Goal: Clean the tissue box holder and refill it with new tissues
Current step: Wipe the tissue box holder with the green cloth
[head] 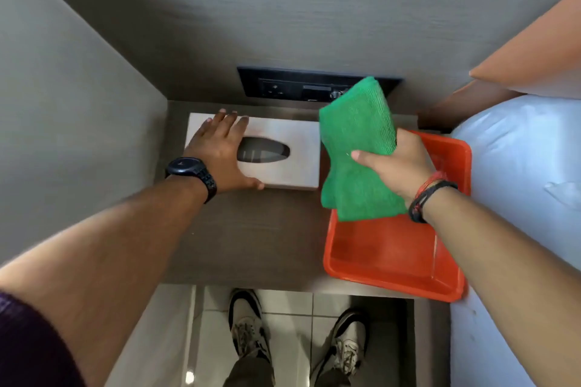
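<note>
A pale grey tissue box holder (292, 138) with an oval slot on top lies on the dark wooden bedside shelf (251, 229). No tissue shows in the slot. My left hand (220, 151) lies flat over the holder's left half, fingers spread across the top and thumb on its front edge. My right hand (399, 163) holds a folded green microfibre cloth (355, 148) in the air, just right of the holder and above a tray.
An orange plastic tray (393, 264) sits at the shelf's right, jutting over the front edge. A black socket panel (283, 85) is set in the wall behind. White bedding (518, 173) and an orange headboard (534, 50) lie to the right. My shoes (248, 324) stand on the tiled floor below.
</note>
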{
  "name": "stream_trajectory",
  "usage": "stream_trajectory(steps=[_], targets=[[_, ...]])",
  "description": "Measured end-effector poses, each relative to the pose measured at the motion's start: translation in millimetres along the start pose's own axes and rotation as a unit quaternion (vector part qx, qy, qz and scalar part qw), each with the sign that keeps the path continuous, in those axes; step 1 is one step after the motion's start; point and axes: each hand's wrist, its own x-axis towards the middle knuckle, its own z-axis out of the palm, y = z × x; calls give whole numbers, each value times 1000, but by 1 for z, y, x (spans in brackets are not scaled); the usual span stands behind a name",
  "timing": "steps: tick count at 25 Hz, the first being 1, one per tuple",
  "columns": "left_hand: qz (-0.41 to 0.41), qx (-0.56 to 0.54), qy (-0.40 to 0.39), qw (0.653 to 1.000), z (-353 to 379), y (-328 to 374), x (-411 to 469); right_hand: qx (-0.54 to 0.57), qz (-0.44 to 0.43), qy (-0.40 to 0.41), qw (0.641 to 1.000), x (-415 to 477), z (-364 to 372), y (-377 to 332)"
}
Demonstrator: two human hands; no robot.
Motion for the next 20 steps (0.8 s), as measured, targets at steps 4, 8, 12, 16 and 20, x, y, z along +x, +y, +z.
stream_trajectory(steps=[4,8,12,16,20], targets=[[10,12,-22,1000,10,-28,14,94,36,-59,993,13,69,-22],[39,44,-69,996,18,-42,31,-115,68,36,990,21,106,-6],[29,53,-74,995,25,-49,33,-226,-31,145,963,9,126,4],[39,22,-59,997,26,-53,32,-390,-155,65,905,16,139,16],[41,2,-41,998,26,-55,29,-402,-141,100,899,19,157,20]])
